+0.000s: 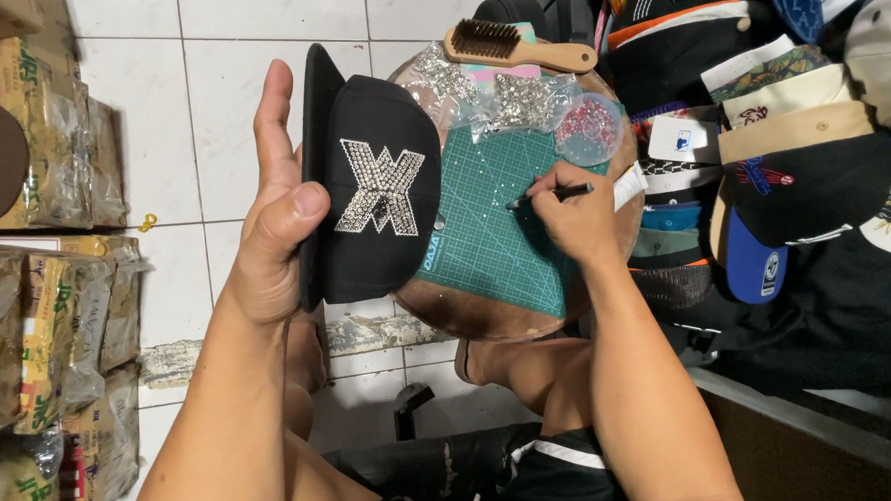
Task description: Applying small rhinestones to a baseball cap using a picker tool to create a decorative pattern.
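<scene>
- Nearest my view: my left hand (271,238), raised off the surface. Grip closed around the black cap (373,192), thumb pressed on the brim's edge, fingers behind it. Cap held upright, front panel facing me.
- On that panel: a cross-shaped rhinestone emblem (379,188), mostly filled; a small dark gap shows near its centre.
- My right hand (572,218) rests low over the green cutting mat (497,228), pinched shut on a thin black picker pen (553,194). Tip points left, touching or just above the mat; I cannot tell which. Tiny loose stones scattered near the tip.
- Judgement on doing this well: keep the pen nearly flat to the mat, take one stone cleanly face-up, and hold the cap steady with the thumb well away from the emblem so nothing set gets nudged.
- Outward: mat lies on a round wooden surface (463,316). At its far edge, clear bags of stones (492,94), a round dish of pinkish stones (588,128), a wooden-handled brush (519,47).
- Right: a heap of caps (771,144) in mixed colours. Left: wrapped cartons (44,263) on the white tiled floor (222,100).
</scene>
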